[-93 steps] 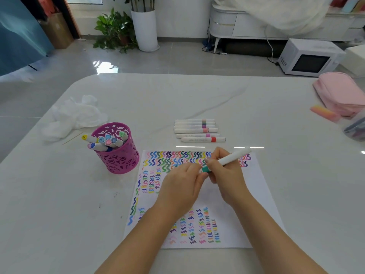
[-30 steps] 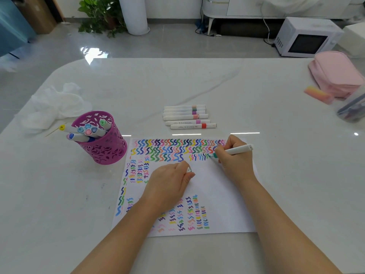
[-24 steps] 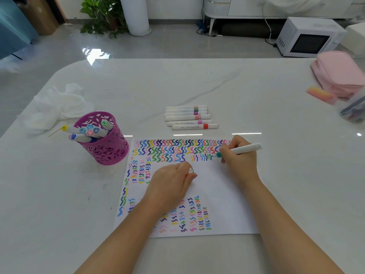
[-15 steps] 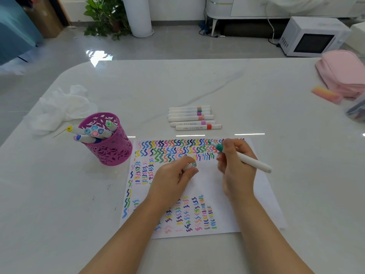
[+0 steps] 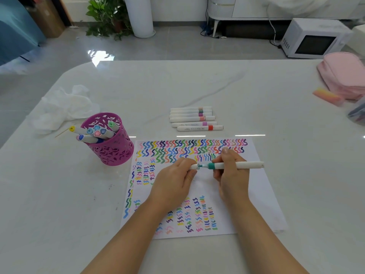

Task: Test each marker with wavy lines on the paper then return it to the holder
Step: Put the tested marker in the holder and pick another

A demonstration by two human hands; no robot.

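A white sheet of paper (image 5: 262,194) lies in front of me, filled with coloured wavy lines. Over its middle, my right hand (image 5: 232,178) holds a white marker with a teal band (image 5: 237,165) level, tip pointing left. My left hand (image 5: 173,182) pinches the marker's white cap (image 5: 194,166) right at the teal tip; a small gap still shows between cap and band. A magenta cut-out holder (image 5: 110,147) stands left of the paper with several markers leaning in it. Several capped white markers (image 5: 193,118) lie in a row beyond the paper.
Crumpled white tissue (image 5: 63,107) lies behind the holder at the table's left edge. A pink pouch (image 5: 343,76) and a pink-orange eraser (image 5: 326,95) sit at the far right. A microwave (image 5: 314,38) and a potted plant (image 5: 106,18) stand on the floor beyond.
My right hand lifted the teal marker off the wavy rows and turned it level. My left hand brought the cap up to its tip.
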